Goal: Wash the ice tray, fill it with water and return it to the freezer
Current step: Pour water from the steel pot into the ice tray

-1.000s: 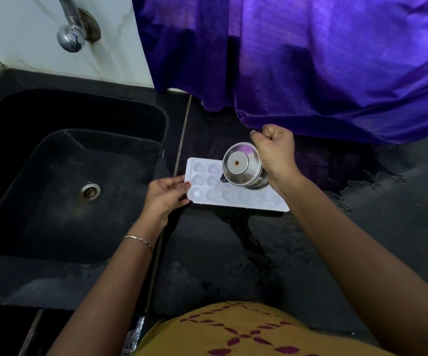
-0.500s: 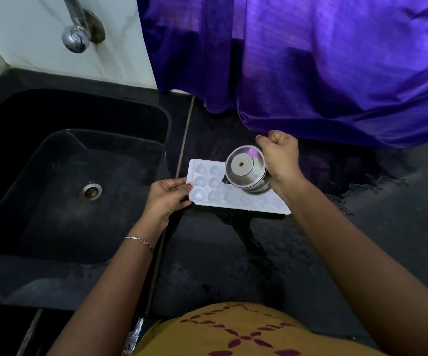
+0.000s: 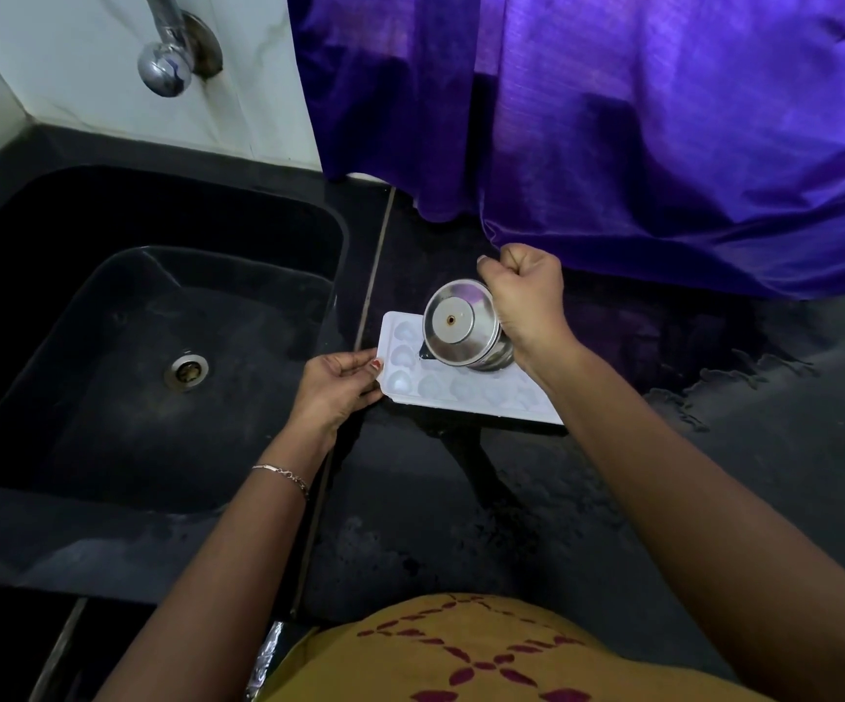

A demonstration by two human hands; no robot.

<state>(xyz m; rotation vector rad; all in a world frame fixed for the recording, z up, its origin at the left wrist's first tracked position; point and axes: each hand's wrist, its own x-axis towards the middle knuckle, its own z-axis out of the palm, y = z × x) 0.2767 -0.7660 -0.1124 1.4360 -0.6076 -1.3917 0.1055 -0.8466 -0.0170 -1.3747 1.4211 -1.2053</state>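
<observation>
The ice tray point(image 3: 461, 390) is laid flat on the black counter point(image 3: 461, 524), just right of the sink point(image 3: 106, 347). Its left end is pinched between the thumb and fingers of the left hand point(image 3: 336, 390); the rest of the tray extends to the right of that grip. A steel cup point(image 3: 455, 324) is clasped in the curled fingers of the right hand point(image 3: 526, 301) and held tilted over the far left cells, base turned toward the camera. Whether water is leaving the cup cannot be determined. A purple cloth point(image 3: 663, 119) hangs at the far right.
</observation>
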